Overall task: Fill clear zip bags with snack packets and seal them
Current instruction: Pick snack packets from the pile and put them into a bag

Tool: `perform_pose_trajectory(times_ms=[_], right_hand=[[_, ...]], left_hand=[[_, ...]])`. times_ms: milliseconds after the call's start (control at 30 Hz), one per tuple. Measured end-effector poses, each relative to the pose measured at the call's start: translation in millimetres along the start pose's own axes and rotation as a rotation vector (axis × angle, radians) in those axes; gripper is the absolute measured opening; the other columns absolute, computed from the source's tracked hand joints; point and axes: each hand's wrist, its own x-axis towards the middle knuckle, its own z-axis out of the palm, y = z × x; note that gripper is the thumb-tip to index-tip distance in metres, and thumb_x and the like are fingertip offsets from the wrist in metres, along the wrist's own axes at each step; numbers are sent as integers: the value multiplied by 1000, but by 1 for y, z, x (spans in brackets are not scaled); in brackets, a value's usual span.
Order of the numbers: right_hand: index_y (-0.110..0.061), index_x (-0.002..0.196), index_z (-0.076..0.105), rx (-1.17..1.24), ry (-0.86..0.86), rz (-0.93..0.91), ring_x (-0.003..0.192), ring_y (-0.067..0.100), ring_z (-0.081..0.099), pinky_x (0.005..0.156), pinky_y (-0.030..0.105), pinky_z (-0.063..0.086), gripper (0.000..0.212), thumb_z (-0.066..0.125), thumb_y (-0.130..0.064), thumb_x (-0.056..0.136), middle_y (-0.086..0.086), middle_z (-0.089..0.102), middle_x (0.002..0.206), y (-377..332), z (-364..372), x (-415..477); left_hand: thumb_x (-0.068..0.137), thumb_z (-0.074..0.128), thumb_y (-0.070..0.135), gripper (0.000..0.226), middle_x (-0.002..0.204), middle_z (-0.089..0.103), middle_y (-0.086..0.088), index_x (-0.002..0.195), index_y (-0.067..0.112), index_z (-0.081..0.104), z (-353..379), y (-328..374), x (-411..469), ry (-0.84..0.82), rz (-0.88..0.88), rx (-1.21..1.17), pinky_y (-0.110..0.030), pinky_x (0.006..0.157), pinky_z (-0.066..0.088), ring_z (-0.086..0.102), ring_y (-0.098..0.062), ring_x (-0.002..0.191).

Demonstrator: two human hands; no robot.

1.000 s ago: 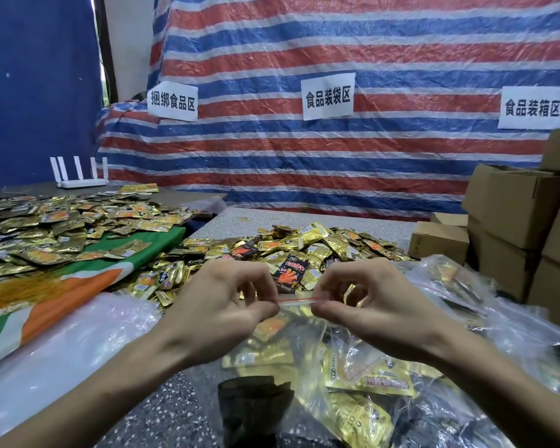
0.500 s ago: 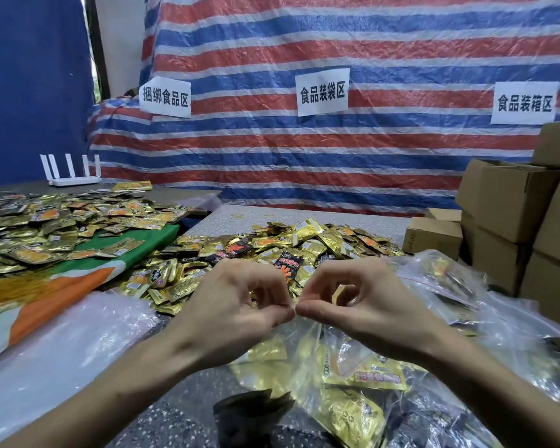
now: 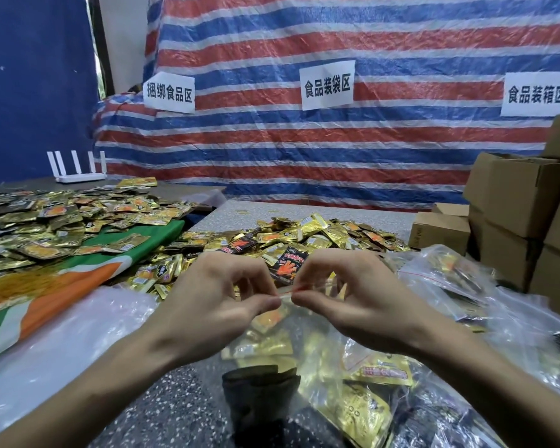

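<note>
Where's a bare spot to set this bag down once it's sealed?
Two bare patches of speckled table: one near you, between the clear plastic at left and the black pouch; one beyond the packet pile, up to the striped tarp. Crowded: the pile itself and the filled bags at right.

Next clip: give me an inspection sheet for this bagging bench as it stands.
Surface: speckled grey table, mostly covered.
Job's things: clear zip bag holding gold packets, below the hands; loose packet pile behind it.
Clutter: filled bags at right; clear plastic heap at left; green and orange cloth under more packets; black crumpled item in front.
Hands: left hand and right hand both pinch the bag's red-lined top edge.
Cables: nothing seen.
Surroundings: striped tarp, paper signs, cardboard boxes, white router.
</note>
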Motion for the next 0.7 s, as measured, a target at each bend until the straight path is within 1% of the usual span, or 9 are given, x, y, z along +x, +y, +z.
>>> perform_pose_trajectory(times_ms=[33, 133, 233, 300, 400, 500, 567, 633, 700], right_hand=[[-18, 83, 73, -10, 14, 4, 74, 0, 59, 65, 14, 40, 5, 75, -19, 87, -16, 65, 74, 0, 0, 1], [-19, 79, 71, -10, 70, 33, 74, 4, 59, 66, 22, 43, 7, 74, -16, 85, -14, 65, 75, 1, 0, 0], [-22, 79, 71, -5, 48, 61, 74, 1, 59, 68, 25, 45, 7, 72, -22, 86, -17, 64, 75, 0, 0, -3], [-27, 81, 69, -67, 30, 31, 76, -2, 58, 68, 28, 46, 6, 67, -31, 83, -20, 62, 76, -4, 1, -2], [-32, 87, 70, -126, 0, 11, 77, -1, 55, 71, 36, 50, 14, 64, -43, 81, -23, 61, 77, -13, 1, 1], [-33, 84, 70, -181, -13, 12, 74, 1, 54, 70, 40, 51, 4, 71, -36, 86, -23, 56, 71, -14, 0, 3], [-29, 79, 68, -188, 7, 27, 74, 6, 55, 70, 42, 51, 7, 71, -28, 85, -21, 55, 71, -13, -1, 2], [-27, 78, 65, -174, 14, 53, 76, 7, 55, 71, 44, 51, 8, 69, -26, 86, -18, 58, 74, -11, 0, 0], [-30, 80, 61, -216, -15, 55, 78, 5, 55, 72, 41, 51, 8, 62, -34, 87, -18, 57, 76, -13, 1, -3]], left_hand=[[79, 81, 23, 10, 65, 67, 15, 71, 23, 75, -2, 0, -1, 1, 2, -1, -23, 57, 45, 60, -12, 65], [79, 79, 32, 7, 71, 69, 17, 75, 28, 75, -8, -4, -7, -38, -38, 14, -16, 56, 41, 59, -11, 69], [80, 80, 22, 11, 66, 67, 14, 70, 26, 75, -11, -8, -9, -20, -56, 5, -15, 57, 40, 59, -11, 69], [80, 80, 16, 15, 64, 66, 13, 68, 23, 75, -8, -8, -9, -8, -50, -5, -20, 58, 43, 60, -11, 67], [78, 81, 13, 14, 62, 67, 14, 69, 23, 76, -4, -8, -6, 15, -41, -13, -28, 60, 46, 60, -12, 65], [79, 80, 28, 6, 67, 69, 16, 73, 26, 78, -4, -7, -5, -11, -27, -30, -25, 57, 45, 60, -12, 65], [76, 74, 43, 16, 71, 70, 16, 76, 27, 78, -8, -9, -7, -54, -50, -46, -18, 57, 43, 60, -9, 67], [77, 75, 37, 14, 70, 70, 14, 73, 24, 77, -10, -12, -8, -43, -84, -57, -14, 58, 42, 60, -6, 67], [81, 79, 21, 11, 67, 70, 12, 70, 20, 76, -7, -13, -9, -10, -80, -46, -12, 57, 43, 62, -6, 66]])
